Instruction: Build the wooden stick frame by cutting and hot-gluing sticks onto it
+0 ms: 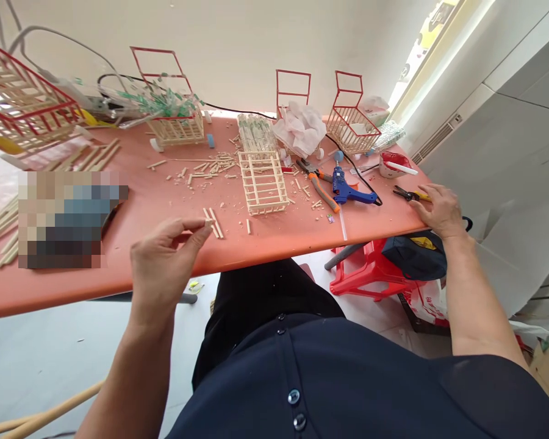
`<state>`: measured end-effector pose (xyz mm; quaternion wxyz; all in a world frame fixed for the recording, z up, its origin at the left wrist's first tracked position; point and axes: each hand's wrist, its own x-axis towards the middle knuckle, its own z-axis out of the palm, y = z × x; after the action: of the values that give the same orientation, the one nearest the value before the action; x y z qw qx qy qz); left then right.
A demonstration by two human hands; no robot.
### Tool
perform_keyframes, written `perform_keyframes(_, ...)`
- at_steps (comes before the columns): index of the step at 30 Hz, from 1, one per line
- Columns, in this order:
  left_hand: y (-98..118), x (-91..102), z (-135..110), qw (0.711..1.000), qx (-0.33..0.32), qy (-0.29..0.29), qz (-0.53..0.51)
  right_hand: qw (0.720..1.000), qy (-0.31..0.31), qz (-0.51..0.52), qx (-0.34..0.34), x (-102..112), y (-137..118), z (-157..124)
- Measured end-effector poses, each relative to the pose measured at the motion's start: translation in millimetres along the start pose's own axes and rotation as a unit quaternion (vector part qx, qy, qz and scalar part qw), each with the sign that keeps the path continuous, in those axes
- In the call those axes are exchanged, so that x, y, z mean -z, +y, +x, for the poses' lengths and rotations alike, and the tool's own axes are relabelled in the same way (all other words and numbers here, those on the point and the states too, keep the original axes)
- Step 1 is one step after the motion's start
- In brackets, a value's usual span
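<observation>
My left hand (pixel 165 259) is above the table's front edge, thumb and forefinger pinched on a small piece of wooden stick (pixel 209 224). Just beyond the fingertips lie two short wooden sticks (pixel 216 224), side by side. A single short stick (pixel 249 227) rests further right, in front of a small slatted wooden frame (pixel 263 183). At the right end of the table, my right hand (pixel 441 210) closes around the yellow handle of small cutting pliers (pixel 405 194), whose dark jaws point left. The palm hides part of the handles.
A blue glue gun (pixel 348 188) and orange-handled pliers (pixel 322 189) lie beside a red-stained cup (pixel 393 164). Small wooden carts (pixel 354 125) with red handles line the back. Stick offcuts (pixel 215 166) litter the orange table (pixel 155 204). A red stool (pixel 366 274) stands below.
</observation>
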<state>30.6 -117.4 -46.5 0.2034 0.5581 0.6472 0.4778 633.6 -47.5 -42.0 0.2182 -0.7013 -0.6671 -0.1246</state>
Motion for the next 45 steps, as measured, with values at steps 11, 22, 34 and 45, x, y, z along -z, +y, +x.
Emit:
perform_keyframes(11,-31.7,-1.3,55.4,0.970,-0.058,-0.009,0.238,0.984,-0.032,-0.007,0.178,11.0,-143.4,-0.8)
perform_keyframes(22,-31.0,-2.4,51.8,0.981,-0.049,0.009,0.187,0.975,-0.116,-0.077,0.175,-20.5,-187.6,13.2)
perform_keyframes(34,-30.2,-0.7,49.9,0.981,-0.053,0.024,0.186,0.990,-0.038,-0.001,0.134,-36.2,-174.4,9.0)
perform_keyframes(45,-50.4,-7.4,55.1,0.972,-0.115,0.084,0.186,0.960,0.148,0.232,0.054,-6.9,-150.1,37.6)
